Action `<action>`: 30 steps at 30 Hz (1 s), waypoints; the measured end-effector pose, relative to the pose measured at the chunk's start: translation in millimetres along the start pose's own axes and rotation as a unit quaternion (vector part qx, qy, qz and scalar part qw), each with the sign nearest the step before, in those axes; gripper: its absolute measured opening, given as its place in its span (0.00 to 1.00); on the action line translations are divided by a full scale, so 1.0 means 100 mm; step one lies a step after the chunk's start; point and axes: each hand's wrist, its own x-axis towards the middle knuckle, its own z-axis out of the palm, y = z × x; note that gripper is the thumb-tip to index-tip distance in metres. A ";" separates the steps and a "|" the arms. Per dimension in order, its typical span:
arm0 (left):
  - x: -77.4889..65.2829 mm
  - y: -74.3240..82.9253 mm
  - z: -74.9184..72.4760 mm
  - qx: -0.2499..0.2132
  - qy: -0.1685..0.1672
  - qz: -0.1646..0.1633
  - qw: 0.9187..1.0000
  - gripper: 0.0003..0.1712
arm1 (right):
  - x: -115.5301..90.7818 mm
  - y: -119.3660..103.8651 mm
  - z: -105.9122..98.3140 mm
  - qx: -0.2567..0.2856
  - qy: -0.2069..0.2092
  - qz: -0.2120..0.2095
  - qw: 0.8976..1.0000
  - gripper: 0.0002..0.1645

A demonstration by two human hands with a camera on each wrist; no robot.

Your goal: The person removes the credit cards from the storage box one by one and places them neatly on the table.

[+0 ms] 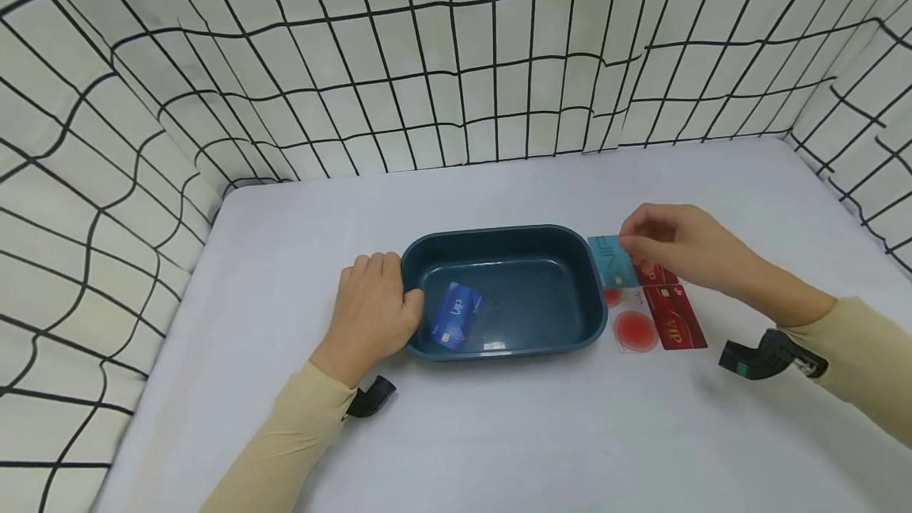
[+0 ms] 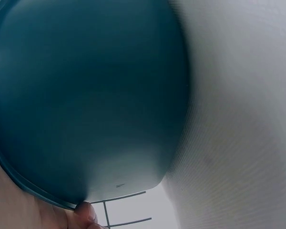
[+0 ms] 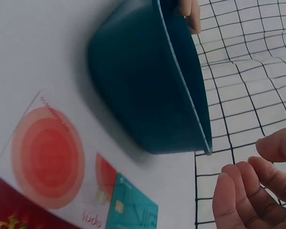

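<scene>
A dark teal plastic basin (image 1: 541, 303) stands mid-table with a blue VIP card (image 1: 456, 315) lying in its left part. My left hand (image 1: 374, 311) grips the basin's left rim, thumb toward the inside. Cards lie close together just beyond the basin's right end: a light-blue VIP card (image 1: 609, 264), a white card with red circles (image 1: 636, 331), a red VIP card (image 1: 674, 319) and another red card (image 1: 659, 275) partly hidden by my right hand. That right hand (image 1: 673, 244) hovers over the cards, fingers loosely bent; the right wrist view shows nothing between them (image 3: 262, 191).
White cloth covers the table (image 1: 499, 434). White panels with a black grid (image 1: 477, 70) rise behind it and at both sides. Black wrist devices (image 1: 765, 355) sit on both forearms.
</scene>
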 end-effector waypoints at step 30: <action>-0.01 -0.02 0.01 0.007 0.013 0.010 1.000 0.11 | 0.57 -0.75 0.34 0.052 -0.023 -0.116 0.992 0.05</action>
